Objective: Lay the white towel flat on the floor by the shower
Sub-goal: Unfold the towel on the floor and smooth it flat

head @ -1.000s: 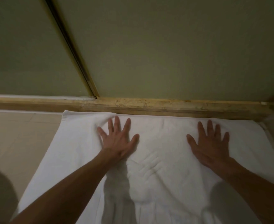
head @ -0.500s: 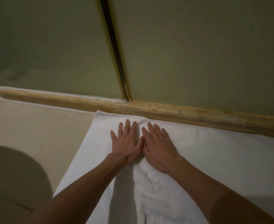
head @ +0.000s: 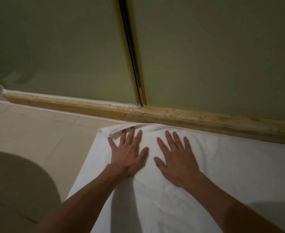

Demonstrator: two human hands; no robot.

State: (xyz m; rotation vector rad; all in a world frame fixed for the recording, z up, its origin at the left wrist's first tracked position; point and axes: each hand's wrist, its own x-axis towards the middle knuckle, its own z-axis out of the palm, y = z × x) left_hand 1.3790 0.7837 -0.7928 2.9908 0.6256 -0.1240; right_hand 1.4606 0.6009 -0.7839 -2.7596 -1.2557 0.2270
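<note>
— Both hands have slid apart since half a second ago. The left hand [head: 127,154] and right hand [head: 177,160] lie palm-down, fingers straight and spread, gripping nothing.
— And the white towel [head: 230,165]?
— Under both palms, on the floor [head: 37,132], its far edge touching the shower's wooden sill [head: 205,118].
— Flat yet?
— Not quite, I'd say. A fold [head: 119,130] is bunched against the sill at the left fingertips, and creases sit farther from the sill, by the right wrist. Better to sweep lightly outward along the sill than toward it, or that edge may ride up.
</note>
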